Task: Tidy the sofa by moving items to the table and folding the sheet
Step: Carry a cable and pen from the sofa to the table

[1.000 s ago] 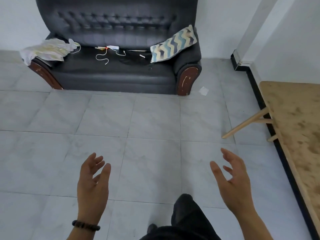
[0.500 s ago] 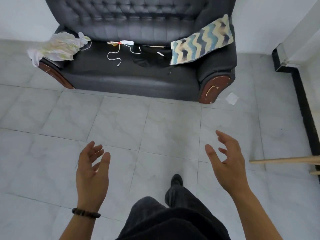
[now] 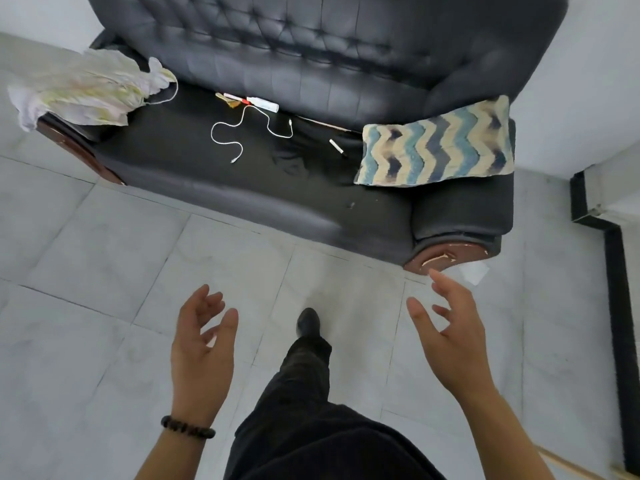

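Head view: left hand and right hand hover empty, fingers loosely spread, above the tiled floor. Just ahead stands a black sofa. A crumpled sheet drapes its left armrest, a white cable lies on the seat, a zigzag cushion leans at the right armrest.

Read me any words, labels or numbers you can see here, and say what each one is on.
None can be read.
White tube on the sofa seat: any marking too blurred.
Small pen: too small to tell.
Crumpled sheet: faint coloured print, no legible words.
Paper scrap on the floor: looks blank.
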A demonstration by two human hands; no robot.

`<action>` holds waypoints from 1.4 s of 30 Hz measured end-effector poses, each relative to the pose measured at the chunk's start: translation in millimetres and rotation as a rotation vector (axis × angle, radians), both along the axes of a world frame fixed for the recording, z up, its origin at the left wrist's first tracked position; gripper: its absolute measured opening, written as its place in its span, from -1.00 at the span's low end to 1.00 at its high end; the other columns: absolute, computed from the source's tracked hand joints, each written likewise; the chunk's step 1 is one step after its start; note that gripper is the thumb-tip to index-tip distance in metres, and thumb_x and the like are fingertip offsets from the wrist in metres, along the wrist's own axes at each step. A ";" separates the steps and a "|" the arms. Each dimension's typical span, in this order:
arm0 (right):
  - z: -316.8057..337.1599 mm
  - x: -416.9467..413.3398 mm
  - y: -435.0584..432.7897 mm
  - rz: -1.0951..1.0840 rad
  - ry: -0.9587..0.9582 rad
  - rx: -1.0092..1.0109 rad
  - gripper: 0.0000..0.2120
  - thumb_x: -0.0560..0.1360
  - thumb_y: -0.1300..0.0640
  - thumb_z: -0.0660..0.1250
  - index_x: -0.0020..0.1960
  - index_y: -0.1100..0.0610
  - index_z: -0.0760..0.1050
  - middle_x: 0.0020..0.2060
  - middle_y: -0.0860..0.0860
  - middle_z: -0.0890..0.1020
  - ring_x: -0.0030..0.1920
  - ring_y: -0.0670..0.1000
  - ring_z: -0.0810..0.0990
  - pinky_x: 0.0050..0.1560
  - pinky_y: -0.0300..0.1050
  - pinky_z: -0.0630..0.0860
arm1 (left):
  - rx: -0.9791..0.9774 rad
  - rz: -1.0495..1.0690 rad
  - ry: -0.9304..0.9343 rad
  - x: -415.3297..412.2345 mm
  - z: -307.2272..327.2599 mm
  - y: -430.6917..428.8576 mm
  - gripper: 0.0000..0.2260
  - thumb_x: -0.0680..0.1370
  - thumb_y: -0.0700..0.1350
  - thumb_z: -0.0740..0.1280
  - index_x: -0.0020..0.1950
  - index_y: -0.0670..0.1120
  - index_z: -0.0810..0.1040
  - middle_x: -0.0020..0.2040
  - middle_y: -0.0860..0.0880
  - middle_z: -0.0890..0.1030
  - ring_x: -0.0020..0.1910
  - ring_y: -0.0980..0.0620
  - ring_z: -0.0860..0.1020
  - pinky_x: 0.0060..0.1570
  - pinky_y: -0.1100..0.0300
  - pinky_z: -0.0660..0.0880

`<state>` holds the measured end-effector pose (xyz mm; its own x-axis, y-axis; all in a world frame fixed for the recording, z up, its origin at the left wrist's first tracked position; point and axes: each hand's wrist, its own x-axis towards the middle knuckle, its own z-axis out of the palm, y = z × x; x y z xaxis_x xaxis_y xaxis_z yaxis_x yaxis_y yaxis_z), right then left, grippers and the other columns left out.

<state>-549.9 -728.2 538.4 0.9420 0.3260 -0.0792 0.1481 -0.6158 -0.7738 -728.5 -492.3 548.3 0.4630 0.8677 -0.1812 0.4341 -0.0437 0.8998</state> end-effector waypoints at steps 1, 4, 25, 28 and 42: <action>3.6 24.9 14.9 0.005 -0.002 -0.003 -0.50 0.49 -0.15 0.27 0.39 -0.05 0.35 0.29 -0.17 0.42 0.23 -0.09 0.47 0.25 -0.07 0.50 | -0.005 -0.006 0.004 25.9 1.2 15.5 -0.63 0.58 -0.14 0.33 0.37 0.02 0.39 0.20 0.10 0.56 0.19 0.16 0.53 0.09 0.23 0.46; 18.0 94.3 55.1 -0.030 -0.018 0.042 -0.51 0.51 -0.10 0.31 0.41 -0.05 0.34 0.22 -0.13 0.48 0.17 -0.08 0.50 0.17 -0.15 0.48 | 0.021 -0.051 -0.012 104.2 16.5 61.7 -0.63 0.58 -0.16 0.32 0.37 0.00 0.39 0.21 0.05 0.56 0.18 0.13 0.53 0.09 0.24 0.45; -60.3 454.9 276.3 -0.117 0.261 0.116 -0.55 0.57 0.04 0.33 0.43 -0.01 0.36 0.30 -0.12 0.41 0.32 -0.20 0.41 0.28 -0.13 0.46 | 0.040 -0.210 0.140 517.6 -27.4 282.3 -0.66 0.58 -0.18 0.33 0.35 -0.02 0.44 0.18 0.07 0.59 0.16 0.24 0.53 0.12 0.33 0.43; -90.6 480.4 314.8 -0.094 0.287 0.104 -0.56 0.56 0.05 0.34 0.41 -0.04 0.37 0.29 -0.14 0.42 0.33 -0.18 0.41 0.25 -0.19 0.45 | -0.003 -0.217 0.136 548.8 -64.9 310.5 -0.65 0.58 -0.19 0.32 0.36 -0.03 0.43 0.20 0.06 0.58 0.19 0.18 0.53 0.18 0.26 0.44; -464.8 583.4 499.2 0.008 0.260 -0.345 -0.41 0.56 0.00 0.32 0.52 0.08 0.22 0.46 0.08 0.25 0.38 0.14 0.38 0.34 0.02 0.37 | 0.291 -0.451 0.525 658.8 -481.4 528.6 -0.42 0.52 0.14 0.34 0.44 -0.13 0.36 0.43 -0.14 0.34 0.44 -0.10 0.28 0.40 0.07 0.20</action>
